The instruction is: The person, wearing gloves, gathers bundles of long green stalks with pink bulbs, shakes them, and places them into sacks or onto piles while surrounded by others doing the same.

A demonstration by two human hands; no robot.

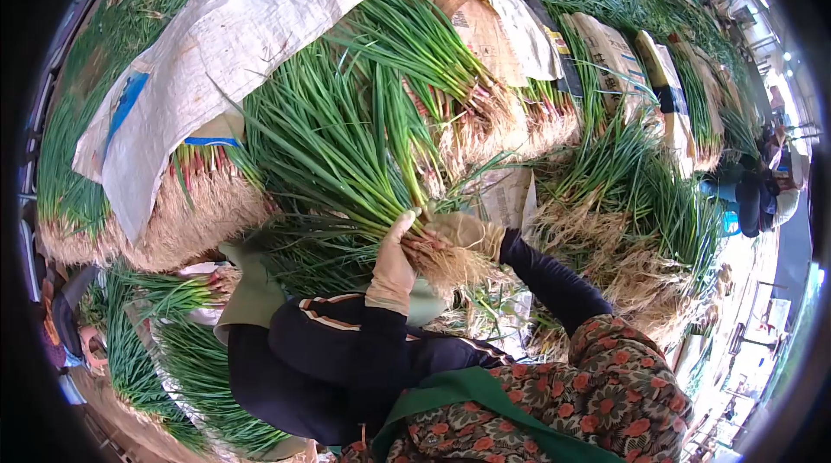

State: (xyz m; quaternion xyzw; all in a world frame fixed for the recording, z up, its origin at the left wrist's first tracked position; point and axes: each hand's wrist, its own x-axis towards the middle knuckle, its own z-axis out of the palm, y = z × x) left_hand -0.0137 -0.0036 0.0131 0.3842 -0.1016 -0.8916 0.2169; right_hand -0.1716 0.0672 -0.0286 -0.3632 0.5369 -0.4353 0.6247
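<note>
Between lap (pixel 338 359) and stack edge (pixel 476 138), hands (pixel 394 266) (pixel 472 234) grip green onions (pixel 359 173).

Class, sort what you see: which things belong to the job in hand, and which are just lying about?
In the job:
- bunch of spring onions
- left hand and right hand, gripping it

Apparently lying about:
- white sack draped over stacked onions
- brown sack behind

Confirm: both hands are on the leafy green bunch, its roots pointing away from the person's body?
Wrong on the roots: the head view shows them pointing toward the person's body. The left hand and right hand are both on the bunch.
</note>
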